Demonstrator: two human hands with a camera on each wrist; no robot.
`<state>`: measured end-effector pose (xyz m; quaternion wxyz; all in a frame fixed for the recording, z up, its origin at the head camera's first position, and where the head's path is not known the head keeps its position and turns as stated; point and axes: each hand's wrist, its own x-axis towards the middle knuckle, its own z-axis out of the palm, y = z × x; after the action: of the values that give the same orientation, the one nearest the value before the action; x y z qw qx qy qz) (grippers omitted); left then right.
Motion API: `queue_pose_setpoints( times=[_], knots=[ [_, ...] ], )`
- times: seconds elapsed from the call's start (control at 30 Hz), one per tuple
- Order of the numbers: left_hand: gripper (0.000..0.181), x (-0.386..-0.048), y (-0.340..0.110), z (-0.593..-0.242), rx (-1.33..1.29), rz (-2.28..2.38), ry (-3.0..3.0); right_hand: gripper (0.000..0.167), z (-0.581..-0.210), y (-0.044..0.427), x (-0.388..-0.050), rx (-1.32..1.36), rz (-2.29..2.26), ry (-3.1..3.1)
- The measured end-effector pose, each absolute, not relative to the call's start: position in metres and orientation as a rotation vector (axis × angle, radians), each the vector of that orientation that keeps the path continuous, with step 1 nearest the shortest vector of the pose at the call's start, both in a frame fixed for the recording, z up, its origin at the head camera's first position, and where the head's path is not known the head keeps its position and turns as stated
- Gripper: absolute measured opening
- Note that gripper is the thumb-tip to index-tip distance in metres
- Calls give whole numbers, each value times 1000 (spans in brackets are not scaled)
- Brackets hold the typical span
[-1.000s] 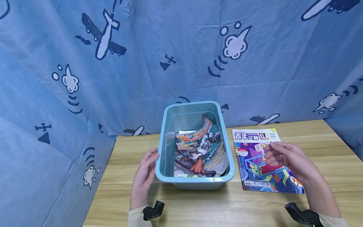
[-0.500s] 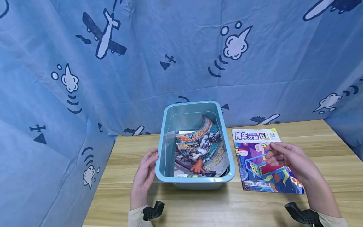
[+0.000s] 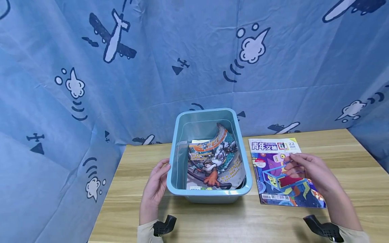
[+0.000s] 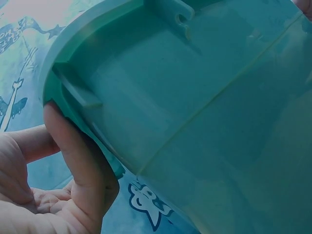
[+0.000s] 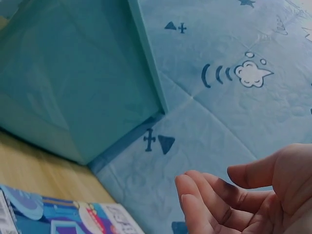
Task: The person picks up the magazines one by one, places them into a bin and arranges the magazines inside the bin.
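Observation:
My left hand [image 3: 156, 185] touches the left rim of a light blue plastic bin [image 3: 212, 199]. In the left wrist view its fingertip [image 4: 53, 114] meets the underside of that rim, and no finger shows inside the bin. A comic magazine [image 3: 209, 162] with an orange title lies in the bin, its right side bent up along the wall. Over a second magazine [image 3: 273, 175], flat on the table to the right, hovers my right hand [image 3: 310, 172]. Loosely curved, its fingers hold nothing, as the right wrist view shows. The hand covers part of the purple cover.
The bin and the flat magazine stand on a wooden table [image 3: 136, 189]. Blue cloth [image 3: 194, 81] printed with planes and clouds hangs close behind the bin and along the left side. Something white peeks out behind the comic magazine inside the bin.

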<state>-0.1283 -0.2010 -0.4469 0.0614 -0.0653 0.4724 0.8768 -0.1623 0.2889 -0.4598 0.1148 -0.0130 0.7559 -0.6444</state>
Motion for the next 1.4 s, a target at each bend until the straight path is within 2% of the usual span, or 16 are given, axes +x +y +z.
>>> queue_pose_setpoints(
  times=[0.67, 1.17, 1.4],
  knots=[
    [21, -128, -201, -448, -223, 2658, 1428, 34, -481, 296, -171, 96, -1854, 2157],
    [22, -128, -201, -448, -224, 2651, 1440, 57, -490, 304, -172, 155, -1735, 2276],
    [22, -128, -201, -447, -232, 2651, 1444, 59, -495, 308, -173, 165, -1741, 2285]
  ],
)
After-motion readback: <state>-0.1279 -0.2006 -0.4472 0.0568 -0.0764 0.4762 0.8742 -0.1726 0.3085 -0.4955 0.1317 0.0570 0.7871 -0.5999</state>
